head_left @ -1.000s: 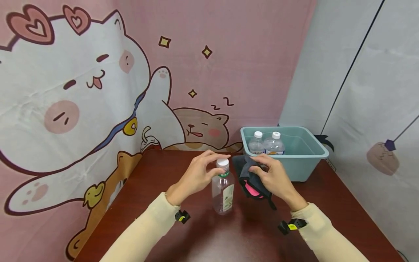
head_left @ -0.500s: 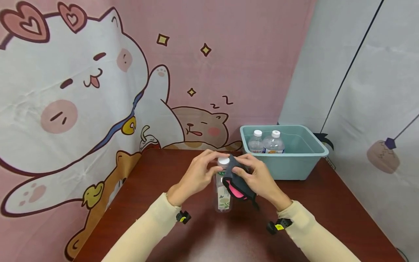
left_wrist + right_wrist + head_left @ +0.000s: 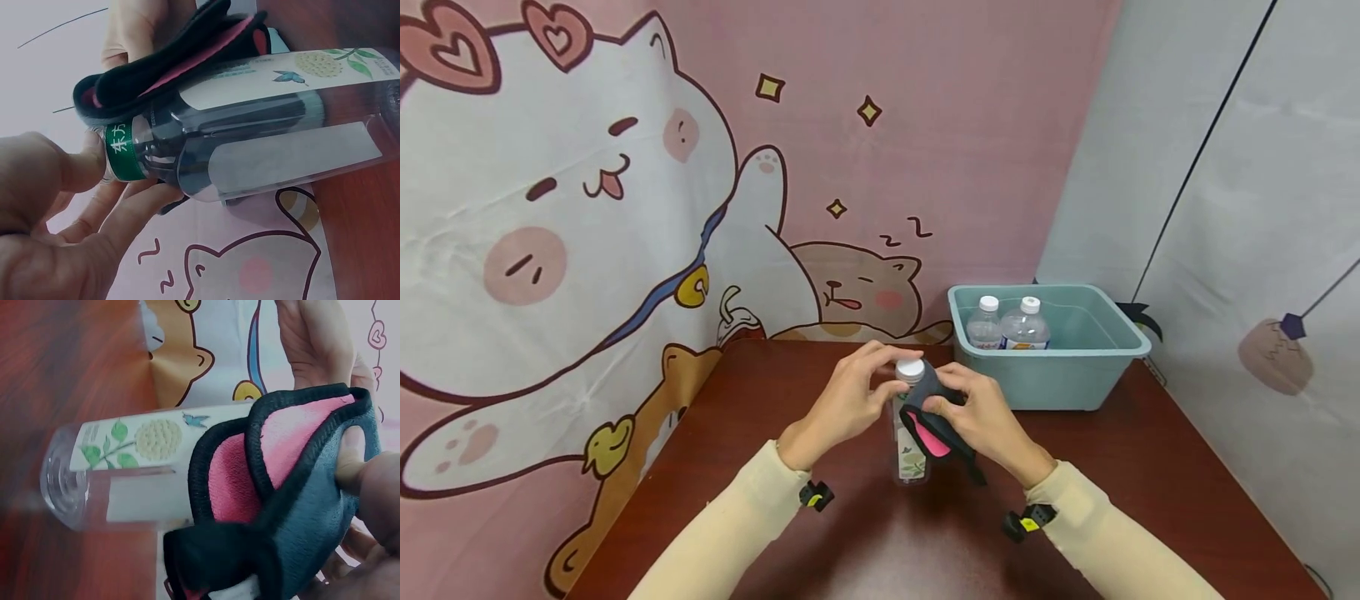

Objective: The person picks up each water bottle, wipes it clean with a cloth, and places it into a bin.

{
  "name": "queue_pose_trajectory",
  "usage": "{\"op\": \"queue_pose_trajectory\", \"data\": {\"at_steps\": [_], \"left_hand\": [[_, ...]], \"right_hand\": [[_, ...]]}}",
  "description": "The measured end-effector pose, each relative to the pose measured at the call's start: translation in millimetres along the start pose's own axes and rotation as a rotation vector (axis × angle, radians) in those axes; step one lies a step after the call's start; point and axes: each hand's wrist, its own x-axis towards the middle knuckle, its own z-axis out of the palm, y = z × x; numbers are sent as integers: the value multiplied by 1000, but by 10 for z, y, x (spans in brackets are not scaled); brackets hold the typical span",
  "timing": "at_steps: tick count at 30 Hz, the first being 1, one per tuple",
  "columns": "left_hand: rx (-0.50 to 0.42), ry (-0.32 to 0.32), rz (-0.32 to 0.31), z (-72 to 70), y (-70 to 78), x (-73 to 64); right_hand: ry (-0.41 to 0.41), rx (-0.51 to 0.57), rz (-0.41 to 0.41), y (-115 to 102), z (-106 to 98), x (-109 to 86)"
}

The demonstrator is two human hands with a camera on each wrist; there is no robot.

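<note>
An upright clear plastic bottle with a white cap, green neck band and a flower-printed label stands on the dark red table. My left hand pinches it at the top, thumb and fingers round the cap and neck. In my right hand is a folded piece of dark grey fabric with pink lining, black edging and a strap. The thumb pinches its outer side. That fabric lies against the bottle's upper right side and covers part of the label in the right wrist view.
Behind the right hand stands a light blue plastic bin, holding two clear bottles with white caps. A cartoon-printed cloth hangs at the back and left of the table.
My right hand has moved left with the grey fabric, from beside the bottle to up against it. The left hand stays at the bottle's top.
</note>
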Motion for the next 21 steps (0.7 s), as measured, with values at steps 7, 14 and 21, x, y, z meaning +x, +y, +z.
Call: {"op": "queue_pose_trajectory", "data": {"at_steps": [7,14,21], "left_hand": [[15,-19,2,-8,6,-3],[-18,-10,-11,6,7,-21],[11,10,0,33,24,-10]], "right_hand": [[-16,-27,-7,41,-95,-3],[-66,-6,30,186,-126,-69],[-166,-50,23,434,-8,-169]]}}
